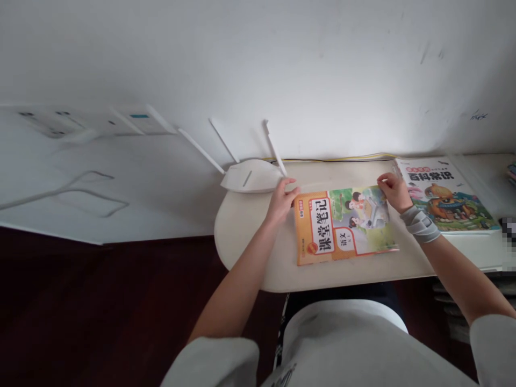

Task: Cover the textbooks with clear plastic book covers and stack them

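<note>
An orange, green and yellow book point(344, 226) with large Chinese characters on its cover lies sideways over the cream tabletop. At its upper left corner, my left hand point(282, 200) grips the edge between thumb and fingers. My right hand point(394, 192), with a grey wrap point(420, 223) on the wrist, pinches the upper right corner. Whether the book rests flat or is slightly lifted, I cannot tell. Just right of my right hand, a white book point(447, 193) with a colourful house picture lies on the table, partly hidden by that hand.
A white router point(252, 176) with raised antennas stands at the table's back left, against the wall. Thin yellow and black cables point(342, 159) run along the back edge. Wall sockets point(133, 121) and a loose cable point(80, 188) are on the left. The table's point(237, 231) rounded left end overhangs dark floor.
</note>
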Tool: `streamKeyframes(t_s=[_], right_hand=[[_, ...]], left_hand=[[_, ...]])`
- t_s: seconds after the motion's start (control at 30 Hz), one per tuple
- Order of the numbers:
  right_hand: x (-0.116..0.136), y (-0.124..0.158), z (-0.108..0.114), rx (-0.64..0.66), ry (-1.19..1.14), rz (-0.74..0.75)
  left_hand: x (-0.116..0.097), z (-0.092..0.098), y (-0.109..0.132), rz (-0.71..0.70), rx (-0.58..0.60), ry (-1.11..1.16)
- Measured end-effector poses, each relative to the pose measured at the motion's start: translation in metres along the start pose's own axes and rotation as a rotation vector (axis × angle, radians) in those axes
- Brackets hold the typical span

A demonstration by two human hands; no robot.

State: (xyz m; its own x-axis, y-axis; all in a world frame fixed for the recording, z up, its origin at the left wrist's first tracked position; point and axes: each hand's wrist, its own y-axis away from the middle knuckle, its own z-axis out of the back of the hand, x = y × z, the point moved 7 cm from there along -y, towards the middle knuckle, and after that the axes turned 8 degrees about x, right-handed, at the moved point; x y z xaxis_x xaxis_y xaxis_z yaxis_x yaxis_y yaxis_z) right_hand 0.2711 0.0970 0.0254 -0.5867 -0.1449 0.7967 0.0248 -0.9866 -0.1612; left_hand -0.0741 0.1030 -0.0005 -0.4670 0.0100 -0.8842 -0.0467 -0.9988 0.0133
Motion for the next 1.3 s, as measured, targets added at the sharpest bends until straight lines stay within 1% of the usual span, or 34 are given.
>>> streamKeyframes(t_s=[0.03,0.1,0.17,0.2,0.23,0.3,0.37,0.5,0.57,0.63,0.7,0.73,0.77,0.8,0.87,0.9,0.93,0.97,1.03,1.1,1.2,1.3], right_hand=[[0.002,0.0,0.0,0.048,-0.002,0.019],[0.004,0.001,-0.002,0.174,-0.026,0.011],[0.003,0.003,-0.002,0.29,-0.051,-0.027],[0.003,0.004,-0.001,0.323,-0.053,-0.04],[0.003,0.004,0.001,0.339,-0.049,-0.043],[0.005,0.004,0.004,0.328,-0.036,-0.035],[0.001,0.002,0.002,0.321,0.031,-0.071],[-0.016,-0.004,-0.014,0.347,0.263,-0.229],[-0.022,-0.009,-0.022,0.334,0.351,-0.255],[-0.024,-0.012,-0.025,0.299,0.437,-0.276],[-0.016,-0.01,-0.026,0.224,0.571,-0.229],[-0.006,-0.007,-0.029,0.193,0.656,-0.157],[0.007,-0.003,-0.036,0.185,0.741,-0.052],[0.02,0.004,-0.048,0.202,0.816,0.07],[0.04,0.021,-0.078,0.326,0.879,0.29],[0.045,0.029,-0.093,0.398,0.876,0.356],[0.048,0.035,-0.105,0.457,0.866,0.392],[0.048,0.039,-0.114,0.497,0.855,0.406],[0.043,0.042,-0.121,0.536,0.845,0.416],[0.035,0.04,-0.118,0.551,0.848,0.43],[0.02,0.035,-0.103,0.544,0.874,0.438],[0.003,0.033,-0.085,0.502,0.911,0.381]], left_hand=[[0.0,0.0,0.002,-0.013,0.029,0.05],[-0.003,-0.001,0.005,-0.043,0.112,0.11],[-0.005,-0.002,0.007,-0.057,0.181,0.093],[-0.006,-0.003,0.007,-0.058,0.203,0.076],[-0.006,-0.003,0.007,-0.055,0.215,0.06],[-0.005,-0.002,0.006,-0.04,0.206,0.03],[-0.003,-0.003,0.003,-0.014,0.205,0.001],[0.007,-0.009,-0.007,0.076,0.21,-0.127],[0.01,-0.011,-0.01,0.118,0.186,-0.247],[0.008,-0.013,-0.011,0.137,0.138,-0.367],[-0.001,-0.019,-0.008,0.125,0.074,-0.453],[-0.009,-0.026,-0.004,0.083,0.053,-0.514],[-0.02,-0.037,0.001,0.015,0.054,-0.597],[-0.03,-0.053,0.006,-0.069,0.091,-0.698],[-0.046,-0.091,0.021,-0.235,0.237,-0.9],[-0.05,-0.108,0.027,-0.272,0.312,-0.957],[-0.051,-0.12,0.033,-0.286,0.362,-0.981],[-0.051,-0.128,0.037,-0.288,0.394,-0.99],[-0.05,-0.133,0.041,-0.296,0.406,-0.995],[-0.044,-0.13,0.041,-0.308,0.405,-1.002],[-0.032,-0.117,0.036,-0.293,0.359,-1.006],[-0.019,-0.101,0.03,-0.231,0.308,-1.009]])
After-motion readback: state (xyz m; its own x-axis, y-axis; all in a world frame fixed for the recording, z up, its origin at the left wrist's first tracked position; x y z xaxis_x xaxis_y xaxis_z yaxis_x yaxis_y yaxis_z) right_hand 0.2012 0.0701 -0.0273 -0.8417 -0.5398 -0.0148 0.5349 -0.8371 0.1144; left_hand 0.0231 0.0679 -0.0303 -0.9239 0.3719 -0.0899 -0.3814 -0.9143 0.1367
